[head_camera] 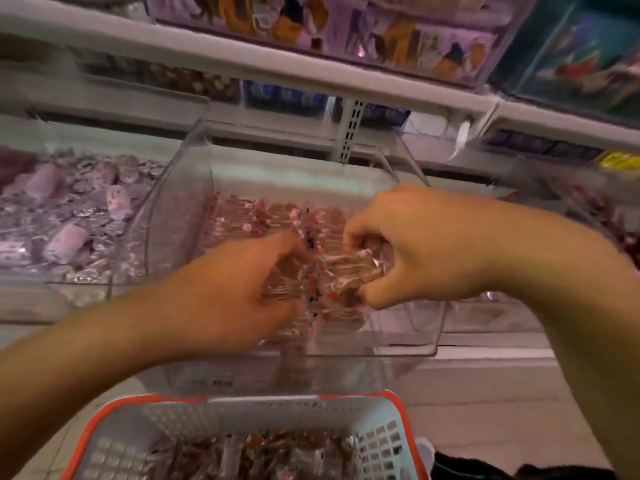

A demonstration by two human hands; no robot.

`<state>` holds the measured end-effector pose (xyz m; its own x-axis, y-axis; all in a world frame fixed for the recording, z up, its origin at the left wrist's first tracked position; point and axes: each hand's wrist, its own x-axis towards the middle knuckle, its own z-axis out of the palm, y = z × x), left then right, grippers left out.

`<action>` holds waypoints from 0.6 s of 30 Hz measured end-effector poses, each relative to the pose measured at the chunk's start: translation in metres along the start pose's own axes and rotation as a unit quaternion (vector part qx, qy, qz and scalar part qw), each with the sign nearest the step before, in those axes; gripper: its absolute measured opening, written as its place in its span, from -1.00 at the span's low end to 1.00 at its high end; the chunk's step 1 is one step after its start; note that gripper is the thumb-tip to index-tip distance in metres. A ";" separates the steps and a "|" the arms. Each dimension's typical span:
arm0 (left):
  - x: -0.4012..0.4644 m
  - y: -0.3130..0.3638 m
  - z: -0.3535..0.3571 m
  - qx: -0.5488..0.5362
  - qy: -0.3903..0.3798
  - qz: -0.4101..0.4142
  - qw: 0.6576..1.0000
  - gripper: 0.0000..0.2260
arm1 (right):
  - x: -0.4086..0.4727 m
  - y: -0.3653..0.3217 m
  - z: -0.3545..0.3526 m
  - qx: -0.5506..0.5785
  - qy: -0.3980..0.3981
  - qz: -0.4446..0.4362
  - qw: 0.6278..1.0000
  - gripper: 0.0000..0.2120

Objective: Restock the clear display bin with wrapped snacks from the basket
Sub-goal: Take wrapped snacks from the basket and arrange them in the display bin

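Note:
The clear display bin [408, 344] sits on the shelf in front of me, partly filled with brown snacks in clear wrappers with red marks [263, 216]. Both hands reach into it from above. My left hand [239, 289] is closed over a bunch of wrapped snacks at the bin's front middle. My right hand [415, 244] pinches another bunch of wrapped snacks [349, 268] between thumb and fingers, right beside the left hand. Below, a white basket with an orange rim [114, 424] holds more of the same wrapped snacks [256, 455]. The view is motion-blurred.
To the left stands a neighbouring clear bin with silver and pale purple wrapped sweets [69, 216]. A white shelf rail [311, 77] runs above, with colourful boxed goods [381, 29] on the upper shelf. Another bin [588, 199] lies at the right.

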<state>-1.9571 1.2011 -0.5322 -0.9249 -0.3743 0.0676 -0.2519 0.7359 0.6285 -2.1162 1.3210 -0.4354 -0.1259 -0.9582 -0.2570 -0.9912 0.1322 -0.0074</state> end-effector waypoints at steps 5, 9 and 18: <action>-0.007 -0.007 0.003 0.018 -0.004 0.008 1.000 -0.84 | 0.006 -0.011 0.016 -0.036 -0.130 0.028 0.990 -0.64; -0.010 0.000 0.006 0.024 0.019 0.001 1.000 -0.70 | 0.018 -0.018 0.032 -0.050 -0.151 0.011 0.987 -0.65; -0.010 0.002 0.008 0.049 0.010 -0.017 0.999 -0.69 | 0.027 -0.015 0.059 -0.066 -0.092 0.030 0.993 -0.61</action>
<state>-1.9510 1.2106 -0.5377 -0.9097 -0.4102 0.0644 -0.3098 0.7740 0.5523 -2.1018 1.3078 -0.4988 -0.1868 -0.8857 -0.4250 -0.9805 0.1416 0.1360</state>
